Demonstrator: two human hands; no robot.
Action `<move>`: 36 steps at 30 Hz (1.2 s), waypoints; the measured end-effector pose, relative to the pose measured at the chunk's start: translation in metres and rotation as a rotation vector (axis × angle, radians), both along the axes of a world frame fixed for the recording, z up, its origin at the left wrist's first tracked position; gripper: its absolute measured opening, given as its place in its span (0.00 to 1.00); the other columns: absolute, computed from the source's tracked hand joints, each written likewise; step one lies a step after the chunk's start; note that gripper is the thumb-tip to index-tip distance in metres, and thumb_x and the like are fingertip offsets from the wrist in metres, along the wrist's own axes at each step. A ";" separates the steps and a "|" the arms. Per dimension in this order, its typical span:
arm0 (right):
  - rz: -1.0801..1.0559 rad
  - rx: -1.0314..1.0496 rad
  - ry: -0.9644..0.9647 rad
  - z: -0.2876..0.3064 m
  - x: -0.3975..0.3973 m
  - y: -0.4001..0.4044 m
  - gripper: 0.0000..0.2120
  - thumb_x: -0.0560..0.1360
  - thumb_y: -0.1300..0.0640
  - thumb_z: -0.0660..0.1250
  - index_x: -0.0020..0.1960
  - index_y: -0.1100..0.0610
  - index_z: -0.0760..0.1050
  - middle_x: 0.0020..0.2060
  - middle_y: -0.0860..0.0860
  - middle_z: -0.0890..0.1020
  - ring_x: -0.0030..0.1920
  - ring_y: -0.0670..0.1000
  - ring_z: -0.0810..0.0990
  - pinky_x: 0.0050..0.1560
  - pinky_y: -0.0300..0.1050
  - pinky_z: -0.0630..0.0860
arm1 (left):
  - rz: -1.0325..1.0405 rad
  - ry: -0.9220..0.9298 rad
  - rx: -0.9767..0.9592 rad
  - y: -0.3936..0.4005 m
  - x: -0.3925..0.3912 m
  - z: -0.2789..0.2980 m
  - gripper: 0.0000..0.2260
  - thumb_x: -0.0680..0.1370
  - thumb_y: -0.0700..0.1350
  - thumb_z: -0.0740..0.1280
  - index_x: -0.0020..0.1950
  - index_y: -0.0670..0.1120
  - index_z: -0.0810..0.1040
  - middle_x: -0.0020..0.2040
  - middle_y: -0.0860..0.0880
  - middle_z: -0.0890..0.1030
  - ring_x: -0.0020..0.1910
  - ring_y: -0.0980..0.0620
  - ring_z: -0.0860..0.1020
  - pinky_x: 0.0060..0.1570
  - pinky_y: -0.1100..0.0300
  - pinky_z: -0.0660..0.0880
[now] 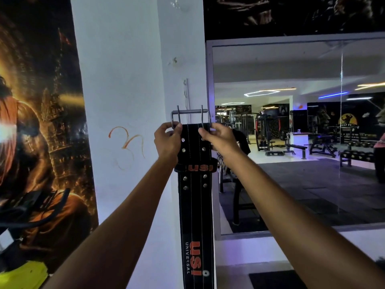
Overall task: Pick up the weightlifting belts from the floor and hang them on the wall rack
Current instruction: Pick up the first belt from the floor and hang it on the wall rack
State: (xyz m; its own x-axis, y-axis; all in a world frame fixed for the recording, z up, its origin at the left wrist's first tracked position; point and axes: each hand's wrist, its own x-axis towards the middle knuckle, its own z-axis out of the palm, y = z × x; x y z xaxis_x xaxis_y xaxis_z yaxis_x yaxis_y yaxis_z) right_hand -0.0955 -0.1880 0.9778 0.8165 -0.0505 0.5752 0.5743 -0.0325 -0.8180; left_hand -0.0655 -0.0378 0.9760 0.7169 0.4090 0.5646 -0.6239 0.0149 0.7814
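A black weightlifting belt [195, 205] with orange USI lettering hangs straight down in front of the white pillar. Its steel double-prong buckle [190, 113] is at the top, prongs pointing up. My left hand [167, 140] grips the belt's top left edge by the buckle. My right hand [218, 139] grips the top right edge. A thin white wall rack strip [186, 94] with small hooks is fixed to the pillar just above the buckle. The buckle sits close below the strip; I cannot tell whether it touches a hook.
A large dark and orange poster [39, 132] covers the wall on the left. A framed wall mirror [295, 132] on the right reflects benches, dumbbell racks and machines. The white pillar [125, 80] carries an orange scribble. A dark mat [275, 279] lies at the lower right.
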 end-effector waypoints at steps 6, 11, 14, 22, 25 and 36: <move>-0.103 0.109 0.028 0.006 0.014 0.020 0.08 0.76 0.57 0.72 0.51 0.60 0.79 0.43 0.52 0.83 0.39 0.45 0.80 0.36 0.36 0.74 | -0.119 -0.013 -0.001 0.006 -0.002 -0.008 0.08 0.80 0.43 0.70 0.58 0.42 0.82 0.43 0.46 0.86 0.36 0.52 0.83 0.40 0.56 0.82; -0.106 0.274 -0.003 0.014 0.015 0.030 0.05 0.75 0.60 0.72 0.50 0.58 0.80 0.40 0.50 0.83 0.36 0.45 0.78 0.30 0.38 0.74 | -0.223 -0.073 0.139 0.017 -0.008 -0.043 0.07 0.83 0.42 0.67 0.58 0.46 0.83 0.48 0.49 0.88 0.43 0.57 0.86 0.42 0.64 0.81; -0.093 0.278 -0.029 0.016 0.016 0.028 0.06 0.75 0.63 0.72 0.52 0.61 0.80 0.40 0.49 0.83 0.38 0.45 0.79 0.33 0.31 0.75 | -0.228 0.001 0.119 0.023 -0.008 -0.081 0.11 0.82 0.50 0.67 0.55 0.45 0.85 0.47 0.49 0.88 0.47 0.55 0.86 0.50 0.61 0.82; -0.086 0.291 0.030 0.004 0.013 0.026 0.09 0.76 0.62 0.71 0.55 0.63 0.80 0.47 0.56 0.85 0.42 0.48 0.78 0.39 0.53 0.81 | -0.360 0.127 0.174 0.013 -0.011 -0.176 0.06 0.77 0.34 0.72 0.52 0.43 0.84 0.43 0.52 0.89 0.44 0.55 0.87 0.45 0.62 0.82; -0.084 0.330 0.027 0.005 0.014 0.021 0.09 0.75 0.62 0.72 0.55 0.61 0.80 0.36 0.47 0.81 0.34 0.45 0.76 0.27 0.42 0.74 | -0.362 0.226 0.229 0.012 -0.009 -0.227 0.03 0.77 0.34 0.73 0.50 0.39 0.84 0.44 0.44 0.88 0.44 0.48 0.86 0.46 0.53 0.84; -0.104 0.342 0.062 -0.007 0.017 0.003 0.10 0.75 0.61 0.72 0.56 0.61 0.80 0.38 0.47 0.81 0.34 0.44 0.76 0.27 0.41 0.75 | -0.349 0.278 0.213 0.009 -0.002 -0.259 0.05 0.78 0.36 0.72 0.52 0.41 0.85 0.49 0.42 0.89 0.50 0.44 0.87 0.52 0.51 0.84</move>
State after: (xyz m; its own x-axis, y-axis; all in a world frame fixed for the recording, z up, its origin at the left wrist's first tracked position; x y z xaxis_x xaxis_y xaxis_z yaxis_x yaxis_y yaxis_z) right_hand -0.0783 -0.1846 0.9707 0.8297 -0.3162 0.4600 0.5312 0.1937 -0.8248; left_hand -0.0671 -0.0288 0.7174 0.9258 0.0143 0.3779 -0.3780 0.0077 0.9258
